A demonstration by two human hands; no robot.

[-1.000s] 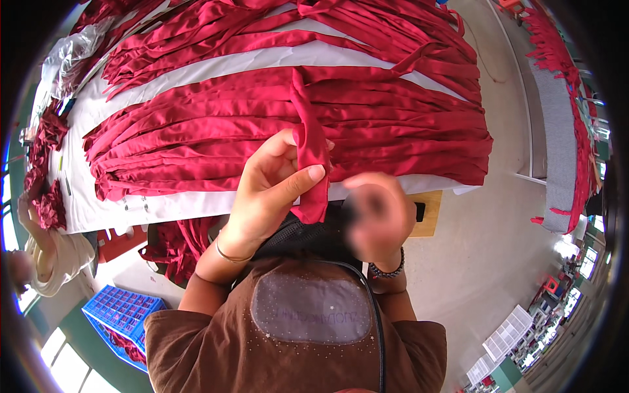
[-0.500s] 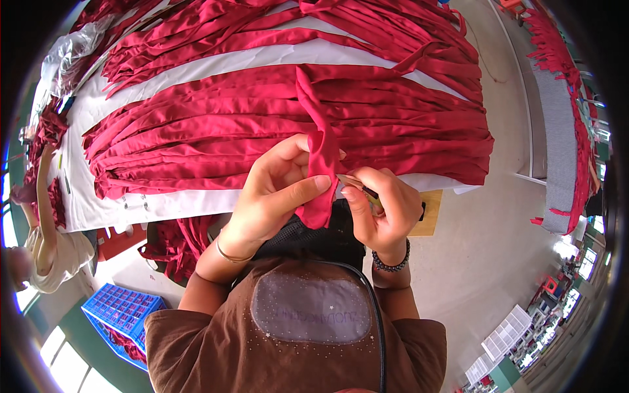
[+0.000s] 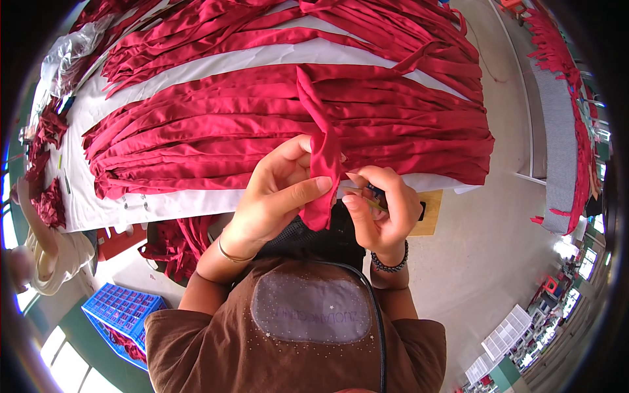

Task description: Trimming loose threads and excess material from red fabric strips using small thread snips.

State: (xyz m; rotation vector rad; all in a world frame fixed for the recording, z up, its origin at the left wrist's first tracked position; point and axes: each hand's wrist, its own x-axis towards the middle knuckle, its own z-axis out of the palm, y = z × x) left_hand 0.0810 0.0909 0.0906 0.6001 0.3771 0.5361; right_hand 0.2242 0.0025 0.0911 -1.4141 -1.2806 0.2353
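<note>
My left hand (image 3: pixel 278 190) is closed on a red fabric strip (image 3: pixel 321 164), its thumb pressed against the front. The strip's lower end hangs below my thumb, and its far end reaches over the long bundle of red strips (image 3: pixel 216 137) on the table. Close by on the right, my right hand (image 3: pixel 386 203) grips small thread snips (image 3: pixel 375 203), with a yellowish part and a dark part showing between the fingers. Their tips point toward the strip's right edge. Most of the tool is hidden by my fingers.
More red strips (image 3: pixel 386 33) lie across the white-covered table (image 3: pixel 78 203). A clear plastic bag (image 3: pixel 72 52) sits at its far left. Another person (image 3: pixel 52 252) works at the left edge. A blue crate (image 3: pixel 124 311) stands on the floor at lower left, and a wooden stool (image 3: pixel 429 213) at right.
The thread snips have turned slightly in my right hand, and their tips sit a little off the strip's edge. My left hand and the strip shifted slightly right. The other person's arm moved.
</note>
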